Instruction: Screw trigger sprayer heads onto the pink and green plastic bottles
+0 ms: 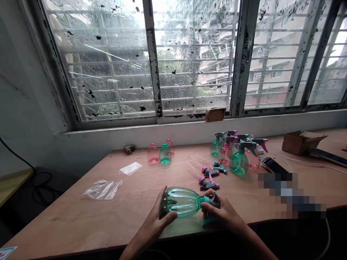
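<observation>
A green transparent spray bottle (184,202) lies sideways in the air over the table's front edge, its base to the left and its neck to the right. My left hand (159,213) wraps round the base end, thumb in front. At the other end my right hand (219,209) grips the grey and teal spray head (213,201), which sits at the bottle's neck. The teal trigger (209,219) points down below that hand. Whether the head is fully screwed on, I cannot tell. Just beyond lie loose spray heads with pink collars (208,184) and a teal one (220,167).
Several bottles with spray heads (239,162) stand at the back right. Headless bottles, pink (153,153) and green (165,153), stand at the back middle. Plastic bags (103,189) lie left. A phone (275,167), a cable and a cardboard box (298,142) are on the right.
</observation>
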`<control>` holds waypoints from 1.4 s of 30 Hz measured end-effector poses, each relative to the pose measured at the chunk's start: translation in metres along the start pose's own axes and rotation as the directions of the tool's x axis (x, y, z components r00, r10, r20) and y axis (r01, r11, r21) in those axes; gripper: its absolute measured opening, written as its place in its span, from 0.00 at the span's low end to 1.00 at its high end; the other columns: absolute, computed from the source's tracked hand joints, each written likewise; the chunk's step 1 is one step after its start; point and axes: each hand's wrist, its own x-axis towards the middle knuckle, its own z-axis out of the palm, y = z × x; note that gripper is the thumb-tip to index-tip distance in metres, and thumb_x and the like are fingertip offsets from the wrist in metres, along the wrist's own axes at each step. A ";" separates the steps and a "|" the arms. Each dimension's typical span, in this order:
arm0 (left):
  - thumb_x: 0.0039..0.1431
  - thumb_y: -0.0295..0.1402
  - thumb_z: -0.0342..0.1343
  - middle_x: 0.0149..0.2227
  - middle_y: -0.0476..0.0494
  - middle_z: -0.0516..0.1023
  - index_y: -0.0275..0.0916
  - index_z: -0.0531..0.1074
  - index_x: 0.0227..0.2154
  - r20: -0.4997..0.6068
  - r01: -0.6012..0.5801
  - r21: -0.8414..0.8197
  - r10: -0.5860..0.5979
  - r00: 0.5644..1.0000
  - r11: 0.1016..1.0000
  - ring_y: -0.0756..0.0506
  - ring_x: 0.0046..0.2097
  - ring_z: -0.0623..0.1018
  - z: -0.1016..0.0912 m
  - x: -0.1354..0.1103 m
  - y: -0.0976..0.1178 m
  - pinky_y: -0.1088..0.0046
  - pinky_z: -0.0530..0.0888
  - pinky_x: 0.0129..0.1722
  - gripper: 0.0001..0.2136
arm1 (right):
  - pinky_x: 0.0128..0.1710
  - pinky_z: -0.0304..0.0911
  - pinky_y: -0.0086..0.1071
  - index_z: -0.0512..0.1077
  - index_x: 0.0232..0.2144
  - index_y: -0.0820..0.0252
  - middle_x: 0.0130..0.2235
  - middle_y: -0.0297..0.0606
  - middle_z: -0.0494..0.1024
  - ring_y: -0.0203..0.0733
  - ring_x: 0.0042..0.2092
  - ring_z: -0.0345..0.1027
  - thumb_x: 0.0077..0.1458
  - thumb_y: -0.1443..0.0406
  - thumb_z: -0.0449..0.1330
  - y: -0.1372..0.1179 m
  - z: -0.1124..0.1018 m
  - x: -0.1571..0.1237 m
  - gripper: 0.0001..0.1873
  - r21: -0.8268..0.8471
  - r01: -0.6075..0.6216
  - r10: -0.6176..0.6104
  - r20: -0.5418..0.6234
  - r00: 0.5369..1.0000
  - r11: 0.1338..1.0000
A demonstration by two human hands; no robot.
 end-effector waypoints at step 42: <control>0.57 0.42 0.61 0.67 0.39 0.56 0.46 0.48 0.66 0.002 -0.035 0.023 0.035 0.999 0.999 0.34 0.68 0.54 0.003 0.000 -0.002 0.55 0.54 0.67 0.38 | 0.30 0.66 0.31 0.66 0.38 0.60 0.26 0.32 0.78 0.40 0.28 0.74 0.55 0.56 0.66 0.003 -0.005 0.001 0.17 0.018 0.001 -0.002 0.060 0.998 1.000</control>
